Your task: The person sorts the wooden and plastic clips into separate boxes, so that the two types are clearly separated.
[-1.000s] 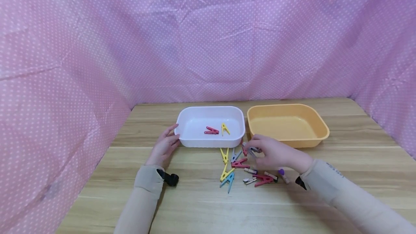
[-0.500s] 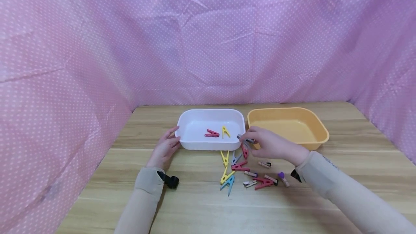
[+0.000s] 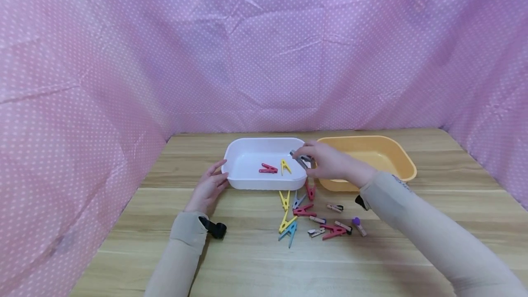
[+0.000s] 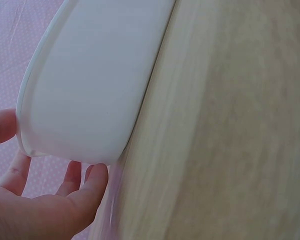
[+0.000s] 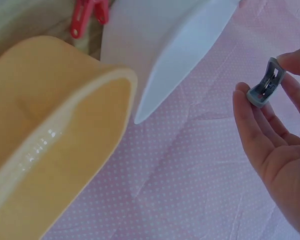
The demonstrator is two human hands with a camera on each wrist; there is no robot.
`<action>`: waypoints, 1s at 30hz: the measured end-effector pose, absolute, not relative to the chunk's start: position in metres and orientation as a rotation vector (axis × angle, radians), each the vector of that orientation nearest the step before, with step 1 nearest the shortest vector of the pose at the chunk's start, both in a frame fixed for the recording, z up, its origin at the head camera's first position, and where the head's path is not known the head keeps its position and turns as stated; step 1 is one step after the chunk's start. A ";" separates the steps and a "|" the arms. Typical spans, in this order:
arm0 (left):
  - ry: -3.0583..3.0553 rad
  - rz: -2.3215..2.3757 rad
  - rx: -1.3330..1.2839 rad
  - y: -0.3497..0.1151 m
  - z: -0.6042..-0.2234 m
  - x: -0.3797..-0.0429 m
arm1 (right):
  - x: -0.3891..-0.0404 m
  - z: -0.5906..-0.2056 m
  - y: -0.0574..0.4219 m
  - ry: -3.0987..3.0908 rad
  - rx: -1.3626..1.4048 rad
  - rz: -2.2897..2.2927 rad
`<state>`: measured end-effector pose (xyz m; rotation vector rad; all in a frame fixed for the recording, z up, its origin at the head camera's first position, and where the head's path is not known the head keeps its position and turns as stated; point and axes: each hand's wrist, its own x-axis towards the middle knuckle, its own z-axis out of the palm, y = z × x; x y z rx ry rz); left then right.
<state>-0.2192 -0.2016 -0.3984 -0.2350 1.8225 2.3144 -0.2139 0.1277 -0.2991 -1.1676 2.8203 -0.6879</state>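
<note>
My right hand [image 3: 330, 162] pinches a grey clothespin [image 5: 268, 82] between thumb and fingers, over the right end of the white tub [image 3: 264, 184]. Lying inside that tub are a red clothespin [image 3: 268, 168] and a yellow clothespin [image 3: 285, 167]. My left hand [image 3: 208, 191] touches the tub's left end with spread fingers; in the left wrist view the fingertips [image 4: 97, 172] lie against its outer wall and rim. Before the tub lie more clothespins, among them a yellow one [image 3: 287, 222], a blue one [image 3: 290, 232] and a red one [image 3: 304, 210].
An orange tub [image 3: 383, 141] stands right of the white one, partly behind my right hand and forearm. Several small wooden clips [image 3: 335, 207] lie on the wooden table [image 3: 247, 260], one with a purple heart [image 3: 356, 220]. Pink dotted cloth [image 3: 264, 58] hangs behind.
My right hand has lifted the grey clothespin from the pile in front and carried it up and left, over the white tub. My left hand stays at the tub's left end.
</note>
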 end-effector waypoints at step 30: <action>1.777 2.344 -0.282 -0.201 -0.398 -0.217 | -0.271 -0.303 0.104 2.776 -0.721 -0.716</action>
